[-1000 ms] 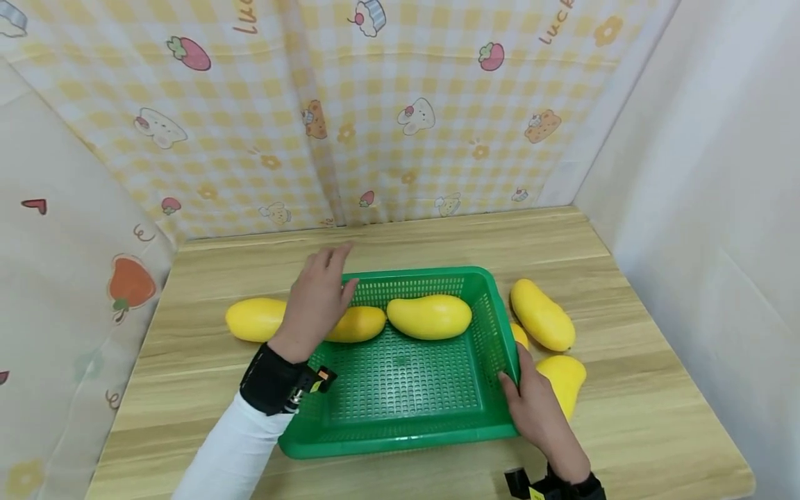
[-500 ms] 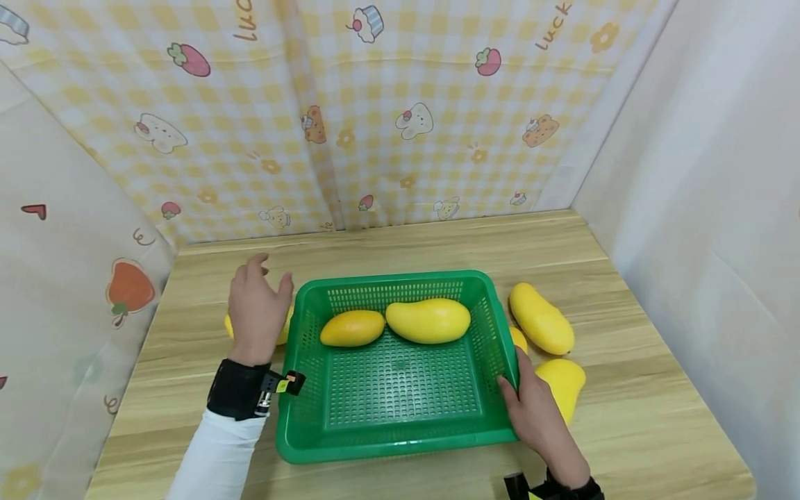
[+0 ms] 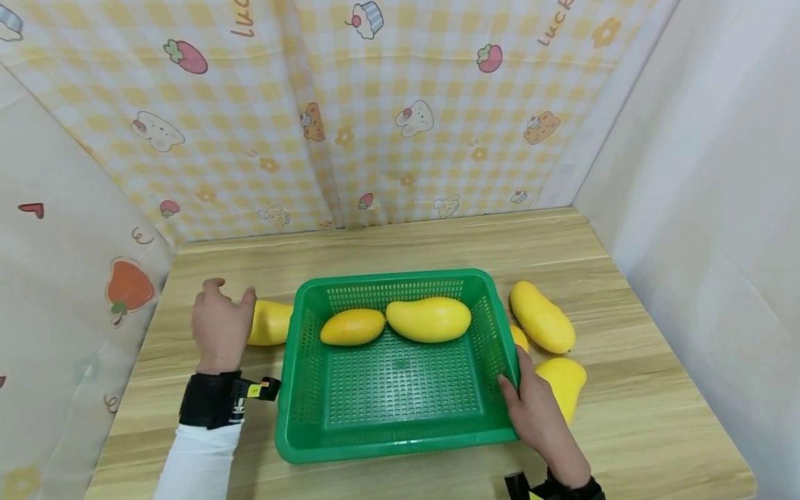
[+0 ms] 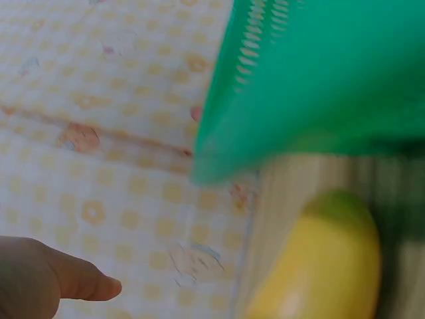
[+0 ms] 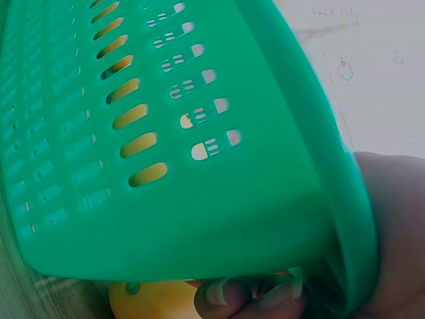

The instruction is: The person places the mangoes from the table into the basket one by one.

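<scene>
A green plastic basket (image 3: 400, 444) stands on the wooden table with two yellow mangoes inside, a smaller mango (image 3: 353, 327) and a larger mango (image 3: 431, 319), along its far side. My right hand (image 3: 539, 410) grips the basket's right rim; in the right wrist view its fingers (image 5: 224, 298) curl under that rim. To the left of the basket lies another mango (image 3: 272, 323), whose greenish end shows blurred in the left wrist view. Beside this mango's left end my left hand (image 3: 220, 328) hovers with nothing in it, its thumb (image 4: 93, 282) held out apart.
Outside the basket's right wall lie three more mangoes: a far mango (image 3: 542, 317), a near mango (image 3: 564, 380) and a partly hidden mango (image 3: 519, 337). A checked curtain (image 3: 250, 125) hangs behind the table (image 3: 625, 389), with pale cloths at both sides.
My left hand has moved left from above the basket, past its left rim, to the outer end of the left mango. My right hand keeps its grip on the rim.
</scene>
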Demonstrator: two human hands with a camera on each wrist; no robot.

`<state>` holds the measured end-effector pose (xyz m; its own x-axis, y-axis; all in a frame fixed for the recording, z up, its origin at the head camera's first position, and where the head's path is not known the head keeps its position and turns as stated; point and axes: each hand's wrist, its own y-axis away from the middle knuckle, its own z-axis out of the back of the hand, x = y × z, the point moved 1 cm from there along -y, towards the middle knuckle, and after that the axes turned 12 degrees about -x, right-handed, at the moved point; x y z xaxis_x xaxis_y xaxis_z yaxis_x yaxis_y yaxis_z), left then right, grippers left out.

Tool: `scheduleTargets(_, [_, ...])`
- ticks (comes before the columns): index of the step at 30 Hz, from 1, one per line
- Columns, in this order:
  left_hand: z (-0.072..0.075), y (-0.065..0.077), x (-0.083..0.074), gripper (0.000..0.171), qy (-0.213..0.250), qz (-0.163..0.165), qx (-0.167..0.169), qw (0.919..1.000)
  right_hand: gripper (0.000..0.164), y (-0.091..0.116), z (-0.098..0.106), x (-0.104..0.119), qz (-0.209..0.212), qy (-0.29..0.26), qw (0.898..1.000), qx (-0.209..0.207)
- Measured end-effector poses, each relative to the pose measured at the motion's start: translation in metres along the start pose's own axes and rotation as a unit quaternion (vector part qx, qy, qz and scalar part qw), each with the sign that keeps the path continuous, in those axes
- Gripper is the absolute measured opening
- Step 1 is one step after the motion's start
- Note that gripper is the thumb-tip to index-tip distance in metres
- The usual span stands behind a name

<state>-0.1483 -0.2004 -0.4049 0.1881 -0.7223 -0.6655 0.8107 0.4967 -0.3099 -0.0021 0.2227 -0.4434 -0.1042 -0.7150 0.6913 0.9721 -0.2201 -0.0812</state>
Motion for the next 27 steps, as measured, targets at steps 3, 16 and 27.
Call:
scheduleTargets(3, [-0.003, 0.001, 0.013, 0.057, -0.012, 0.023, 0.015, 0.9995, 0.055, 0.000, 0.001, 0.000, 0.002, -0.002, 1.000, -0.002])
scheduleTargets(16, [-0.013, -0.004, 0.049, 0.088, -0.062, 0.142, 0.154, 0.9760, 0.055, 0.000, 0.000, -0.002, 0.017, -0.002, 1.000, -0.010])
scheduleTargets(27, [-0.027, -0.002, 0.061, 0.111, -0.099, 0.145, 0.211, 0.9616, 0.054, -0.001, 0.000, 0.000, 0.004, -0.006, 1.000, -0.004])
